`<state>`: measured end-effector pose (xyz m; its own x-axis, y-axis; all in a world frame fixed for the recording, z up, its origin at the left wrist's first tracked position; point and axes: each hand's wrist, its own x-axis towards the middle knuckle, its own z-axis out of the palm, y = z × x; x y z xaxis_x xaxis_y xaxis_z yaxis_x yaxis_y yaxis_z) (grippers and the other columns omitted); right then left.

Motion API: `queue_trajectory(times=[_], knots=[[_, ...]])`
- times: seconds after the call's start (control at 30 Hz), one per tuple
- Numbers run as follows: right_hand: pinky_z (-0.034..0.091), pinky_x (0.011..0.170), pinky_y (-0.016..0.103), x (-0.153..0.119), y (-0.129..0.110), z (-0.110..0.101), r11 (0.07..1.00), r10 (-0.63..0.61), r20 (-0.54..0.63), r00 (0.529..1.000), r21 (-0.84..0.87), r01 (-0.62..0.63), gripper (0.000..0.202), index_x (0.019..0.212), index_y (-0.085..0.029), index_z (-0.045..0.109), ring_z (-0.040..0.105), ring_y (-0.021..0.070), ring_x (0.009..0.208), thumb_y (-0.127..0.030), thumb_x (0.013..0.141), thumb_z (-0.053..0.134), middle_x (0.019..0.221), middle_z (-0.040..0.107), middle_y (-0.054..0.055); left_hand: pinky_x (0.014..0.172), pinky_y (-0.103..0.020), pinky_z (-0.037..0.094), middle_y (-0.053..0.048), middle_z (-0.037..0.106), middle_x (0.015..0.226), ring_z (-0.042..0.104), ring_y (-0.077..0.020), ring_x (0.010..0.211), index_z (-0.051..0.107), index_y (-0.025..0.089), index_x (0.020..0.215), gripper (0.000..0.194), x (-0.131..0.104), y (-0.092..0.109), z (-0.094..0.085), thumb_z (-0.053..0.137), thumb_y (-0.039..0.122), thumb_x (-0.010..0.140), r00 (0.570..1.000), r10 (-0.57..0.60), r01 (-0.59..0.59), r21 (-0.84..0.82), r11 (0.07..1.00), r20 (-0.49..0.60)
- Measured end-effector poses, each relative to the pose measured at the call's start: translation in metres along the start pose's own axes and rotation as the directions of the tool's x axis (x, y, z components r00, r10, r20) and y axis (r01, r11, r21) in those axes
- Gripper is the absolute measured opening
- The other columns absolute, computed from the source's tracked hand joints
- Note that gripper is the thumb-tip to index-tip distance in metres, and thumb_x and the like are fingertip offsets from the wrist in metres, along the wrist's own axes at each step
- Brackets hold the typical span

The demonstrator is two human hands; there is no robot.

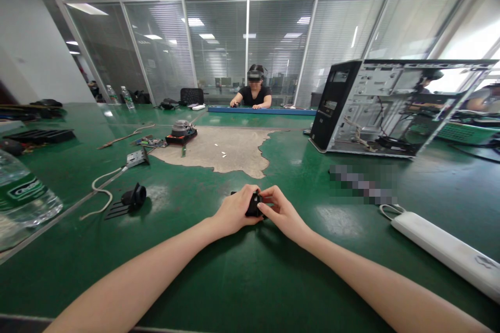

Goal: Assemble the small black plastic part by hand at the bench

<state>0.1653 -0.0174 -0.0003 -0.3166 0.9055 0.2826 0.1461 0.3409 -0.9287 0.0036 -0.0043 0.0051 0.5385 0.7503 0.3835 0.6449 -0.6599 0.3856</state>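
Observation:
A small black part is held between both hands just above the green table, near the middle of the head view. My left hand wraps round it from the left, fingers over its top and thumb below. On the other side, my right hand pinches its right end with thumb and fingertips. The palms hide much of the part. To the left on the table lies another black part with a round end and thin prongs.
A water bottle stands at the left. An open computer case stands at the right, with a white power strip in front. Farther back are a bracket with a cord and a red-black device. A person sits across the table.

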Motion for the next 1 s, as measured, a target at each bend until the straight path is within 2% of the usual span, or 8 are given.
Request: queue_trajectory(times=[0.13,0.3,0.47,0.67,0.83,1.0], knots=[[0.049,0.063,0.027,-0.0010,-0.0016,-0.0004,0.999,0.040,0.033,0.999,-0.008,-0.040,0.021,0.098,-0.021,0.043,0.055,0.0118,0.072,-0.026,0.078,0.049,0.089,0.051,0.002,0.072,-0.033,0.044,-0.005,0.048,0.106,0.054,-0.0220,0.089,0.032,0.022,0.109,0.054,0.0005,0.0004,-0.0010,0.062,0.034,0.066,1.000,0.005,-0.005,-0.006,1.000,0.004],[0.048,0.071,0.028,-0.0044,-0.0049,0.0005,0.999,-0.048,0.002,0.999,-0.017,0.048,0.016,0.091,-0.021,0.046,0.054,0.0152,0.086,-0.024,0.077,0.052,0.091,0.051,0.002,0.072,-0.033,0.044,-0.004,0.048,0.105,0.054,-0.0213,0.088,0.032,0.023,0.110,0.054,-0.0001,0.0017,-0.0030,0.062,0.031,0.066,1.000,0.004,-0.004,-0.012,1.000,0.016],[0.049,0.063,0.026,-0.0004,-0.0027,0.0011,0.998,0.025,0.004,1.000,0.058,-0.025,0.016,0.090,-0.021,0.044,0.055,0.0143,0.079,-0.026,0.077,0.051,0.085,0.052,0.002,0.072,-0.033,0.044,-0.005,0.049,0.105,0.053,-0.0215,0.089,0.032,0.023,0.110,0.054,0.0005,-0.0004,-0.0006,0.062,0.035,0.066,1.000,0.003,-0.003,-0.018,1.000,-0.001],[0.049,0.069,0.027,-0.0014,-0.0040,0.0008,0.999,0.001,0.037,0.999,0.032,-0.002,0.017,0.095,-0.022,0.045,0.056,0.0135,0.080,-0.025,0.078,0.050,0.089,0.054,0.002,0.073,-0.033,0.044,-0.004,0.049,0.105,0.054,-0.0217,0.089,0.032,0.023,0.110,0.057,0.0011,-0.0014,-0.0013,0.064,0.031,0.064,1.000,-0.009,0.009,-0.013,1.000,0.005],[0.048,0.073,0.027,-0.0034,-0.0022,0.0012,0.999,-0.053,-0.028,0.998,0.001,0.053,0.011,0.086,-0.020,0.049,0.054,0.0152,0.088,-0.026,0.077,0.052,0.092,0.052,0.002,0.073,-0.032,0.044,-0.004,0.049,0.105,0.054,-0.0212,0.088,0.032,0.023,0.109,0.055,-0.0005,0.0005,-0.0027,0.064,0.031,0.064,1.000,-0.001,0.001,-0.035,0.999,0.008],[0.047,0.076,0.029,0.0003,0.0035,0.0005,0.999,0.016,-0.006,1.000,0.048,-0.015,0.020,0.093,-0.021,0.044,0.056,0.0140,0.085,-0.027,0.076,0.053,0.090,0.054,0.001,0.072,-0.034,0.044,-0.005,0.048,0.107,0.054,-0.0224,0.088,0.032,0.023,0.110,0.056,-0.0001,-0.0019,0.0011,0.063,0.036,0.066,1.000,-0.001,0.001,0.000,1.000,0.003]])
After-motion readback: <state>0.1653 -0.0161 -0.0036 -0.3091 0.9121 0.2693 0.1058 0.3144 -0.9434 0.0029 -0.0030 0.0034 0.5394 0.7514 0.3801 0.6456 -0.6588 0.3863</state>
